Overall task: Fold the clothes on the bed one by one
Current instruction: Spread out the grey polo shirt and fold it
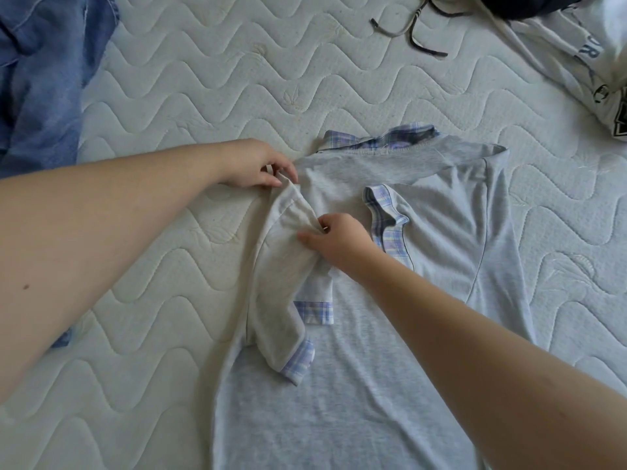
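Observation:
A light grey shirt [437, 232] with plaid blue collar and cuffs lies back-up on the white quilted mattress [190, 79]. Its right sleeve is folded in across the back. The left sleeve [281, 283] is folded over onto the body, plaid cuff pointing down. My left hand [258, 164] pinches the shirt's left shoulder edge near the collar. My right hand [336, 237] pinches the fabric of the left sleeve a little lower, at its inner edge.
Blue denim clothing [44, 72] is heaped at the left edge of the mattress. A white printed garment [583, 59] with dark drawstrings [414, 32] lies at the top right, with something dark above it.

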{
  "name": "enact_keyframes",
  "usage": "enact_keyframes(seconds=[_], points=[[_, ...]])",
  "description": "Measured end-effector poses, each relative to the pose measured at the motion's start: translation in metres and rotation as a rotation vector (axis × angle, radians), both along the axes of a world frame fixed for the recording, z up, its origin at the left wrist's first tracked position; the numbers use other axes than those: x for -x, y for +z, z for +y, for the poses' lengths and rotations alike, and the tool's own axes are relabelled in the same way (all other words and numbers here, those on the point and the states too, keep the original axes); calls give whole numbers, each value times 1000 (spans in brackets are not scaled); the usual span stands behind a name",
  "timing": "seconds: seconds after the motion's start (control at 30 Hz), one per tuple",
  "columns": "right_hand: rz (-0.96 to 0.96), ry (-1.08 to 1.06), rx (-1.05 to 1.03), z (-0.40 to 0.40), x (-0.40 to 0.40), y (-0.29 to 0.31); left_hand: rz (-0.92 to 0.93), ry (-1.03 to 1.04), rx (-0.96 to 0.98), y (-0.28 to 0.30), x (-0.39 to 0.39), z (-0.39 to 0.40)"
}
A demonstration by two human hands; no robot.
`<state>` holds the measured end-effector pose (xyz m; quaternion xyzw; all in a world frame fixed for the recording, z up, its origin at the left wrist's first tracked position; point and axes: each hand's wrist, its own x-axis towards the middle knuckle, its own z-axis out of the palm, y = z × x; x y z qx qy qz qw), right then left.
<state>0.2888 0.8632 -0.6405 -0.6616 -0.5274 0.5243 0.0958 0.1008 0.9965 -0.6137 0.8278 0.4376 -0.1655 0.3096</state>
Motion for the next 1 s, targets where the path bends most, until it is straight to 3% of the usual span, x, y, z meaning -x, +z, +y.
enact_keyframes(seconds=[0.2,0.3,0.4,0.53,0.67,0.87,1.0], points=[[74,130,141,-15,-13,21,133,-67,-66,8,-5,12],[-20,214,104,-17,-25,33,180,-32,-88,11,-7,16],[-118,160,28,-15,-40,46,192,4,-146,10,-12,18],[-62,93,60,-22,-67,57,223,2,-194,1,-16,14],[-174,213,32,-31,-88,57,272,1,-235,-4,-19,9],[-195,-78,-86,-25,-119,55,351,54,-333,-6,-28,-1],[-342,-38,-67,-30,-125,43,384,104,-371,-10,-35,-11]])
